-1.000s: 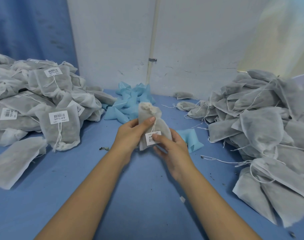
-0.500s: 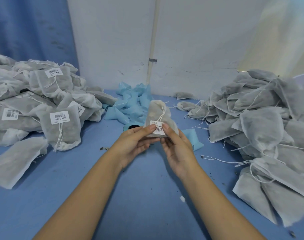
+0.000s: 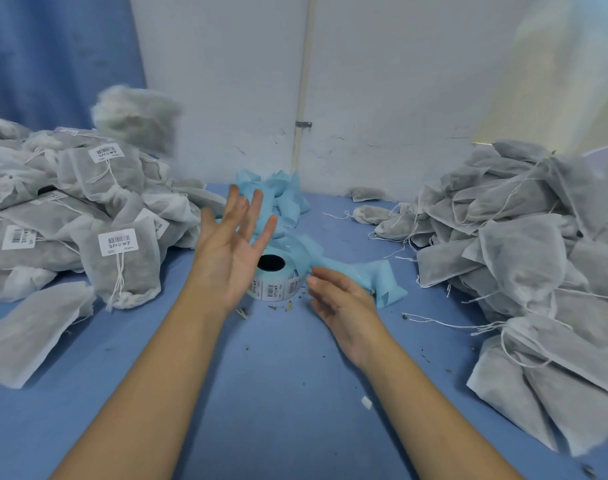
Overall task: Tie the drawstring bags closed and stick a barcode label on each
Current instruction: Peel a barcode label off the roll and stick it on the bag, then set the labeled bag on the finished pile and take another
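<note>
I count two grips, my left grip (image 3: 230, 259) and right grip (image 3: 344, 303), mid-frame. One label roll (image 3: 275, 288) sits between them. One blurred bag (image 3: 136, 114) shows upper left. There are two bag heaps, the labelled heap (image 3: 53, 209) left and the unlabelled heap (image 3: 538, 254) right, both uncountable.

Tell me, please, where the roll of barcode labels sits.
Head view: the white roll of barcode labels sits centre-table, between the left hand and right hand.

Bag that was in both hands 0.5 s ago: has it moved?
Yes, up and left. The bag, blurred in mid-air, is now far left of the wall pipe, above the labelled pile.
</note>
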Tool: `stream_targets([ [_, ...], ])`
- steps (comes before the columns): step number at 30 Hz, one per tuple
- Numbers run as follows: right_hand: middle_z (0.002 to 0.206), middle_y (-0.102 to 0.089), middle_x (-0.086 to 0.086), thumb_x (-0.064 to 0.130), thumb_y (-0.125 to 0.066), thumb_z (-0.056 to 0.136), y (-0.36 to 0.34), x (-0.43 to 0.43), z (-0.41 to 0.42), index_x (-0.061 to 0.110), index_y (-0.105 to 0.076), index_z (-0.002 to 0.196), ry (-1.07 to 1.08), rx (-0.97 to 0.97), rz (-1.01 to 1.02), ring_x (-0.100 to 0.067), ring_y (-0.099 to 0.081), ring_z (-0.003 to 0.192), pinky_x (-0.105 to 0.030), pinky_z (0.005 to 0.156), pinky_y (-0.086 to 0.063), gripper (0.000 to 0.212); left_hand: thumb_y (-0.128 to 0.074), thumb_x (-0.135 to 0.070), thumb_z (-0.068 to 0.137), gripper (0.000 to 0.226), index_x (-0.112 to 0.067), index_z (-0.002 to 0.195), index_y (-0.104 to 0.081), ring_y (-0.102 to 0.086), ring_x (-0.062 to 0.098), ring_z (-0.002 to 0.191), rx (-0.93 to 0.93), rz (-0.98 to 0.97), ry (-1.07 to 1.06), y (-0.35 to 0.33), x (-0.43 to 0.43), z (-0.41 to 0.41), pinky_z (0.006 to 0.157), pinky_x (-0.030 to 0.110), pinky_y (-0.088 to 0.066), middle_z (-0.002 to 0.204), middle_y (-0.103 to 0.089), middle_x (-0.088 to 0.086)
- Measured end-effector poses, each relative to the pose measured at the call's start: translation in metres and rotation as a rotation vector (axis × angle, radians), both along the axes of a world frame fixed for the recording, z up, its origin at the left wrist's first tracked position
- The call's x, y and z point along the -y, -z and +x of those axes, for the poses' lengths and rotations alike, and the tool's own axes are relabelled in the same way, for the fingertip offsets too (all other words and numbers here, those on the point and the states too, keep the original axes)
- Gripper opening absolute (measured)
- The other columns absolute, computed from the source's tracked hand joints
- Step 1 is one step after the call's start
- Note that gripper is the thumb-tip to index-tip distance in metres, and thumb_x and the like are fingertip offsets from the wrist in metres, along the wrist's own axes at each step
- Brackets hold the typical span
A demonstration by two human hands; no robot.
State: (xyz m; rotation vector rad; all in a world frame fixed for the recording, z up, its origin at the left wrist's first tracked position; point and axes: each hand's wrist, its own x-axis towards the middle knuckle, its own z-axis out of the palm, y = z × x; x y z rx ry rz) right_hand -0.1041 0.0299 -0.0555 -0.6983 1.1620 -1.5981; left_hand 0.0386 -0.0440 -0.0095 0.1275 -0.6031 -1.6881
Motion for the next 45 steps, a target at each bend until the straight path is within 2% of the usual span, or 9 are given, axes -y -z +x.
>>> stream_targets([
  [5,0.076,-0.071,0.004,-0.003,-0.064,0.084,0.003,0.001,-0.003,0.014,-0.068,0.093,0.030,0.069,-0.003,-0.004,-0.064,0.067,-0.016,0.061,-0.052,0.019,-0.050,-0.016,0.094,0.016,-0.018,0.108,-0.057,-0.071,0.016,0.092,0.305,-0.102,0.084,0.002,-0.011,-0.005,0.070,0.024,-0.057,0.106,-0.073,0.000],
  [17,0.136,-0.047,-0.016,-0.002,-0.048,0.089,-0.011,0.006,-0.065,0.018,-0.053,0.124,0.805,0.077,-0.081,-0.010,-0.056,0.064,-0.015,0.057,-0.046,0.041,-0.044,-0.008,0.097,0.024,-0.018,0.089,-0.064,-0.065,0.009,0.055,0.889,-0.273,0.116,0.004,-0.048,-0.075,0.068,0.023,-0.047,0.068,-0.072,-0.005],
  [19,0.130,-0.050,-0.020,-0.005,-0.046,0.088,-0.010,0.007,-0.086,0.012,-0.048,0.133,0.844,0.143,-0.054,-0.011,-0.052,0.061,-0.014,0.053,-0.044,0.048,-0.044,-0.007,0.097,0.024,-0.018,0.089,-0.064,-0.065,0.008,0.053,0.921,-0.281,0.136,0.003,-0.050,-0.088,0.067,0.022,-0.047,0.066,-0.071,-0.006],
  [22,0.095,-0.055,-0.011,-0.009,-0.040,0.092,-0.005,0.005,-0.109,0.007,-0.042,0.139,0.795,0.240,-0.057,-0.015,-0.052,0.071,-0.017,0.063,-0.047,0.050,-0.043,-0.007,0.096,0.025,-0.017,0.088,-0.064,-0.064,0.007,0.052,0.943,-0.263,0.156,0.004,-0.052,-0.103,0.064,0.020,-0.047,0.065,-0.071,-0.005],
  [27,0.111,-0.055,-0.010,-0.010,-0.037,0.094,0.000,0.002,-0.123,0.008,-0.041,0.141,0.639,0.332,-0.076,-0.021,-0.058,0.100,-0.023,0.074,-0.050,0.051,-0.042,-0.004,0.096,0.025,-0.014,0.088,-0.064,-0.064,0.009,0.051,0.951,-0.198,0.137,0.011,-0.047,-0.114,0.065,0.022,-0.047,0.065,-0.070,-0.003],
  [32,0.113,-0.058,-0.011,-0.013,-0.032,0.094,-0.001,0.004,-0.114,0.002,-0.050,0.133,0.676,0.289,-0.074,-0.015,-0.061,0.081,-0.011,0.052,-0.049,0.046,-0.042,-0.004,0.095,0.025,-0.014,0.089,-0.064,-0.065,0.009,0.052,0.947,-0.136,0.121,0.024,-0.042,-0.110,0.067,0.025,-0.047,0.064,-0.071,-0.003],
  [37,0.115,-0.063,0.006,0.004,-0.043,0.098,-0.014,0.001,-0.087,0.008,-0.063,0.117,0.481,0.247,-0.176,-0.010,-0.062,0.074,-0.014,0.060,-0.048,0.027,-0.043,-0.002,0.094,0.020,-0.010,0.093,-0.062,-0.065,0.010,0.051,0.870,-0.017,0.081,0.022,-0.040,-0.105,0.056,0.016,-0.049,0.076,-0.070,0.001],
  [42,0.098,-0.072,0.010,0.008,-0.046,0.093,-0.027,-0.002,-0.051,0.018,-0.073,0.099,0.259,-0.007,-0.198,-0.007,-0.056,0.064,-0.016,0.060,-0.042,0.029,-0.050,-0.029,0.097,0.019,-0.012,0.101,-0.059,-0.063,0.010,0.052,0.849,0.041,0.049,0.018,-0.043,-0.092,0.045,0.020,-0.045,0.100,-0.067,0.000],
  [45,0.080,-0.071,0.004,0.003,-0.046,0.089,-0.028,-0.004,-0.032,0.018,-0.076,0.086,0.226,-0.272,-0.207,-0.009,-0.053,0.061,-0.017,0.055,-0.039,0.034,-0.053,-0.040,0.094,0.031,-0.011,0.099,-0.059,-0.055,0.009,0.045,0.848,0.045,0.011,0.016,-0.039,-0.083,0.040,0.020,-0.037,0.085,-0.068,0.002],
])
